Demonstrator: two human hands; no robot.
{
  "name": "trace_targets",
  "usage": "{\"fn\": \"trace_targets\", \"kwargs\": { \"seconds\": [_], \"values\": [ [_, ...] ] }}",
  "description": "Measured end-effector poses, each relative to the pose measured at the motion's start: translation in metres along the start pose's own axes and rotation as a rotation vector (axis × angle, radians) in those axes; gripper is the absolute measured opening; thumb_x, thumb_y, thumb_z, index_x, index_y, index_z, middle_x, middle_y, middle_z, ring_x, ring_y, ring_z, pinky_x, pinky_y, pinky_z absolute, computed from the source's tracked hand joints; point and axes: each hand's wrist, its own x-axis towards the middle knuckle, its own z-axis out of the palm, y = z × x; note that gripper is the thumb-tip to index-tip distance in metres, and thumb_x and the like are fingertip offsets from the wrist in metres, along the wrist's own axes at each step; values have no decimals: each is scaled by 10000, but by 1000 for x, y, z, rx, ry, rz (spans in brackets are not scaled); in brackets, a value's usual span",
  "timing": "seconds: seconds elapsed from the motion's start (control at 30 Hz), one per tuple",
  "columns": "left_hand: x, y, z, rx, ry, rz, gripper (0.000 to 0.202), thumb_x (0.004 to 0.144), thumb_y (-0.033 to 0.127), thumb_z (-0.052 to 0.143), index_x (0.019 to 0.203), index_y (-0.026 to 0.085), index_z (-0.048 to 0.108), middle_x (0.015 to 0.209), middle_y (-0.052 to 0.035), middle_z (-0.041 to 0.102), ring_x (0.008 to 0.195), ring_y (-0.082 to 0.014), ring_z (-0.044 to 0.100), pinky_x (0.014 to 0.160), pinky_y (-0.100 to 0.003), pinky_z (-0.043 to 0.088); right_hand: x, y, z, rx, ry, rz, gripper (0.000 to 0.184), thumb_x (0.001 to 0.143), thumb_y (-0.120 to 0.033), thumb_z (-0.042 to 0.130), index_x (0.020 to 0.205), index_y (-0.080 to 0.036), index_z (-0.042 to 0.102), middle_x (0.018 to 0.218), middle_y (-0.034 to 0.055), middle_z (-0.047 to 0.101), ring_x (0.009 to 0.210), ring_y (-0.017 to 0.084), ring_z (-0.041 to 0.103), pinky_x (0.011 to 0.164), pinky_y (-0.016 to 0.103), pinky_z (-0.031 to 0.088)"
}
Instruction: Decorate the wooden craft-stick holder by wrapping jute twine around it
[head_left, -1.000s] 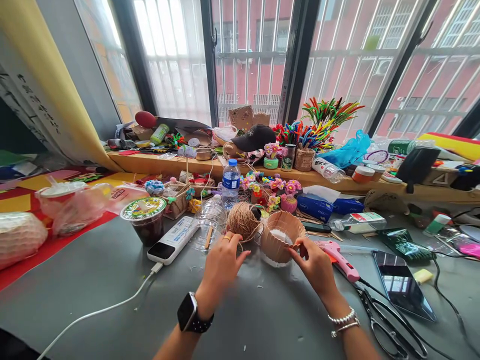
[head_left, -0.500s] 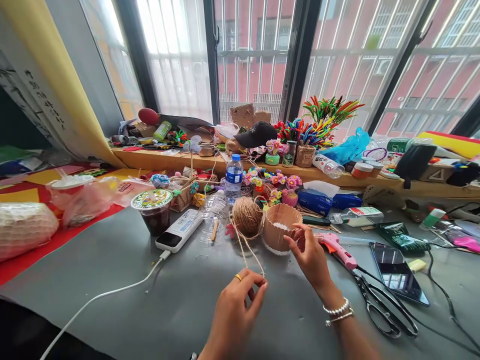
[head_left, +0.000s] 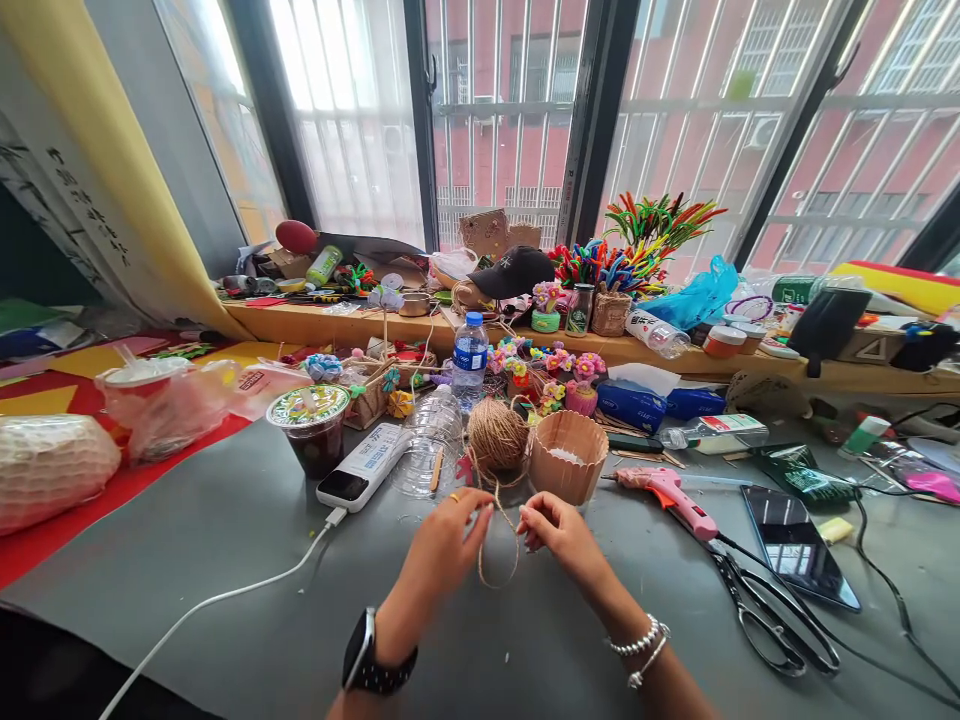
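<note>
Both hands meet over the table in front of a ball of twine (head_left: 498,436). A length of twine (head_left: 481,572) hangs in a loop between them. My left hand (head_left: 452,535), with a ring and a black watch, pinches the twine on the left. My right hand (head_left: 559,535), with a beaded bracelet at the wrist, has its fingertips closed on the twine on the right. Just beyond my right hand stands a round cup-like holder (head_left: 570,462) walled with wooden sticks, whitish inside. Left of the ball lies a clear plastic bottle piece (head_left: 426,450).
A dark drink cup (head_left: 309,440) and a white power bank (head_left: 361,468) with a cable stand left. On the right lie a pink glue gun (head_left: 671,498), black scissors (head_left: 772,615) and a phone (head_left: 799,545). Behind stands a water bottle (head_left: 470,362) among craft flowers.
My right hand has left the stick-walled holder and come down to the twine beside my left hand. My left hand has moved up and left, and the twine now hangs in a loop.
</note>
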Motion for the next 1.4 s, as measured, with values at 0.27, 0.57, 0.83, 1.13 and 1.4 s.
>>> {"fn": "trace_targets", "kwargs": {
  "seconds": [0.27, 0.57, 0.83, 1.13, 1.4],
  "values": [
    [22, -37, 4, 267, 230, -19, 322, 847, 157, 369, 1110, 134, 553, 1231, -120, 568, 1157, -229, 516, 950, -391, 443, 35, -31, 15, -450, 121, -107, 323, 794, -86, 471, 1116, -114, 488, 1186, 152, 496, 1110, 236, 485, 955, 382, 402],
    [20, -42, 11, 345, 320, -24, 320, 829, 139, 386, 1094, 109, 563, 1216, -154, 565, 1127, -255, 532, 919, -418, 467, 117, -52, -1, -881, -99, -95, 985, 465, -177, 816, 1331, -173, 347, 1382, 200, 313, 1241, 421, 273, 945, 604, 308],
    [21, -41, 27, 330, 299, -31, 361, 833, 151, 358, 1158, 117, 511, 1277, -171, 501, 1191, -257, 477, 955, -428, 438, 130, -58, -8, -1015, -137, -172, 949, 449, -362, 807, 1281, -213, 376, 1295, 170, 404, 1160, 336, 374, 826, 494, 445],
    [25, -41, 42, 322, 309, -55, 438, 825, 162, 350, 1249, 76, 422, 1319, -215, 425, 1250, -291, 393, 984, -467, 385, 141, -110, -63, -1008, 71, -346, 909, 522, -345, 759, 1292, -159, 314, 1296, 160, 361, 1172, 328, 317, 882, 477, 416],
    [27, -31, 53, 362, 263, -106, 551, 783, 113, 398, 1323, 39, 322, 1316, -228, 410, 1259, -317, 356, 973, -478, 372, 106, -156, -108, -856, 462, -662, 835, 580, -381, 706, 1268, -146, 296, 1239, 146, 378, 1150, 318, 342, 996, 486, 332]
  ]
}}
